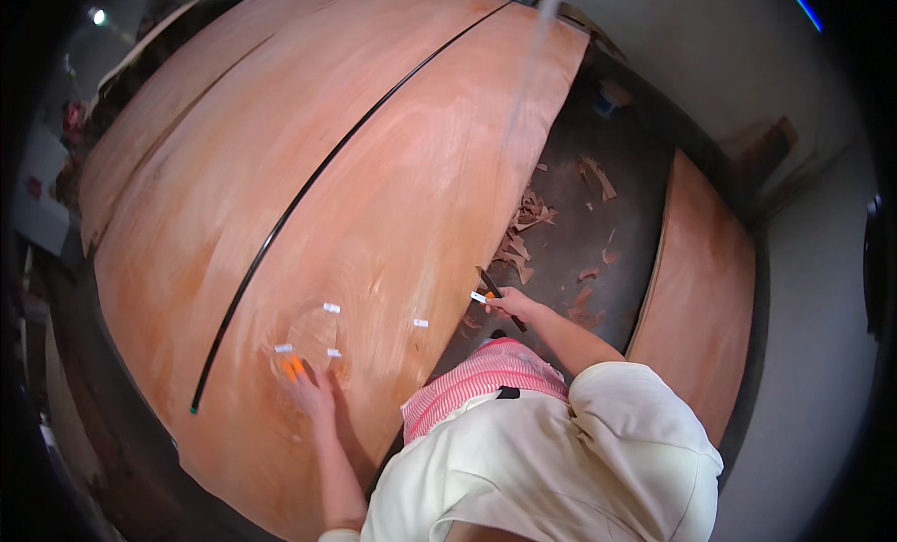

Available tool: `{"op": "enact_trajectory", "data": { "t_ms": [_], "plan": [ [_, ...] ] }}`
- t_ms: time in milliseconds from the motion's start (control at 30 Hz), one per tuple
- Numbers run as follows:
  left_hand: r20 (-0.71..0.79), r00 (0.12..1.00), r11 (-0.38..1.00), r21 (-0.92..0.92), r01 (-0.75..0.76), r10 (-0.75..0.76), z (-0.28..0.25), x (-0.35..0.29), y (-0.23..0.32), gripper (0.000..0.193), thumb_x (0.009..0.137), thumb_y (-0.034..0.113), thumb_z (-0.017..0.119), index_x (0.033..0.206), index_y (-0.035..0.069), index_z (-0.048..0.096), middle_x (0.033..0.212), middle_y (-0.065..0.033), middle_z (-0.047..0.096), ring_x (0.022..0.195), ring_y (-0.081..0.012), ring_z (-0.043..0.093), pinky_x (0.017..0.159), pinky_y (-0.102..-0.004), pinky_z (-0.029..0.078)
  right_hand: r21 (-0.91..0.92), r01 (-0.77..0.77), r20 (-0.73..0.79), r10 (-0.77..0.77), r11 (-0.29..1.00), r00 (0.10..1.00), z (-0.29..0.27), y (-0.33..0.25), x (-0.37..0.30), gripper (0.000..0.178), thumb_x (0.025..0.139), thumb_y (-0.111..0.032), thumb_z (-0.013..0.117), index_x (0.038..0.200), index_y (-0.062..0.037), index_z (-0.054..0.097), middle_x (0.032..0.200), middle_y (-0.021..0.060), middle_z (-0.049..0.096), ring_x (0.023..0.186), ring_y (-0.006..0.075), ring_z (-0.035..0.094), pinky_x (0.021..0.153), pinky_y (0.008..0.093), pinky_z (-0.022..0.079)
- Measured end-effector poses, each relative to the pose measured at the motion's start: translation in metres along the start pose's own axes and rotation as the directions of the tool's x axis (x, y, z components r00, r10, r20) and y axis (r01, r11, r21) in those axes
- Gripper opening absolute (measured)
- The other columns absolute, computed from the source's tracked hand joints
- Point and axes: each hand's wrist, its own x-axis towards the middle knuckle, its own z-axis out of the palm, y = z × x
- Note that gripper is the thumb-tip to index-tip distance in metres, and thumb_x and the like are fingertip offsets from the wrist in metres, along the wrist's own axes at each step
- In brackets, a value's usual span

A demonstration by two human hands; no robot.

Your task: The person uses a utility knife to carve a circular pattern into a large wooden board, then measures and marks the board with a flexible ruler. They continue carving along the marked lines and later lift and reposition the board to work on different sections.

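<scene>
A wide sheet of reddish-tan wood veneer (402, 196) lies before me. On its near left part rests my left hand (306, 385), open, fingers stretched out and orange covers on some fingertips. A small white tag (283, 349) lies at those fingertips; I cannot tell if it is stuck to a finger. Close by is a squarish patch (313, 332) in the veneer with white tags (332, 308) at its edge, and another tag (420, 323) farther right. At the sheet's right edge, my right hand (512, 304) is closed around a slim dark knife-like tool (490, 282). A white tag (478, 298) shows by its fingertips.
A long thin black rod (313, 178) with a green tip lies across the veneer. Torn veneer scraps (523, 220) litter the dark floor (598, 234) on the right. Beyond them lies another wood sheet (701, 290) beside a grey wall (827, 290).
</scene>
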Motion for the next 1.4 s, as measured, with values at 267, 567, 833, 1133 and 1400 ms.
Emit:
{"op": "enact_trajectory", "data": {
  "t_ms": [267, 567, 833, 1133, 1400],
  "plan": [
    [0.262, 0.930, 0.962, -0.150, -0.226, 0.259, 0.057, -0.031, 0.160, 0.057, 0.082, 0.024, 0.055, 0.128, -0.001, 0.034, 0.132, -0.0297, 0.028, 0.118, -0.0429, 0.034, 0.097, -0.0450, 0.031, 0.214, 0.000, -0.051, 0.011, 0.977, 0.999, -0.077, 0.008, 0.009, 0.009, 0.085, -0.012, 0.053, 0.080, -0.0050, 0.055, 0.059, -0.0018, 0.048, 0.044, 0.0041, 0.032, 0.037, 0.0193, 0.023],
    [0.520, 0.755, 0.917, -0.220, -0.334, 0.399, 0.131, 0.005, 0.342, 0.054, 0.083, 0.030, 0.055, 0.126, 0.001, 0.039, 0.130, -0.0270, 0.033, 0.112, -0.0410, 0.041, 0.092, -0.0422, 0.037, 0.443, 0.057, -0.181, 0.027, 0.895, 0.983, -0.240, 0.053, -0.009, 0.008, 0.087, -0.013, 0.051, 0.087, -0.0054, 0.052, 0.064, -0.0022, 0.049, 0.043, 0.0026, 0.032, 0.037, 0.0179, 0.024],
    [0.531, 0.652, 0.841, -0.346, -0.417, 0.542, 0.185, 0.055, 0.467, 0.053, 0.082, 0.029, 0.056, 0.124, 0.000, 0.041, 0.127, -0.0272, 0.036, 0.112, -0.0398, 0.042, 0.093, -0.0399, 0.038, 0.677, 0.213, -0.251, -0.052, 0.704, 0.967, -0.358, 0.037, 0.005, 0.011, 0.088, -0.016, 0.052, 0.086, -0.0053, 0.052, 0.062, -0.0033, 0.045, 0.043, 0.0021, 0.030, 0.038, 0.0178, 0.024],
    [0.700, 0.454, 0.823, -0.367, -0.433, 0.551, 0.302, 0.166, 0.662, 0.049, 0.084, 0.032, 0.051, 0.123, 0.003, 0.042, 0.127, -0.0214, 0.041, 0.112, -0.0353, 0.044, 0.091, -0.0396, 0.040, 0.685, 0.288, -0.336, -0.060, 0.669, 0.940, -0.540, -0.040, 0.029, 0.019, 0.090, -0.018, 0.050, 0.096, -0.0012, 0.054, 0.059, -0.0064, 0.037, 0.043, 0.0022, 0.026, 0.040, 0.0178, 0.023],
    [0.538, 0.241, 0.565, -0.587, -0.581, 0.807, 0.397, 0.264, 0.871, 0.047, 0.081, 0.032, 0.054, 0.119, 0.005, 0.047, 0.121, -0.0157, 0.048, 0.102, -0.0316, 0.052, 0.083, -0.0378, 0.044, 0.750, 0.283, -0.419, 0.097, 0.598, 0.903, -0.690, -0.083, 0.042, 0.020, 0.088, -0.019, 0.052, 0.098, -0.0017, 0.056, 0.062, -0.0065, 0.039, 0.049, 0.0015, 0.031, 0.041, 0.0161, 0.023]
  ]
}}
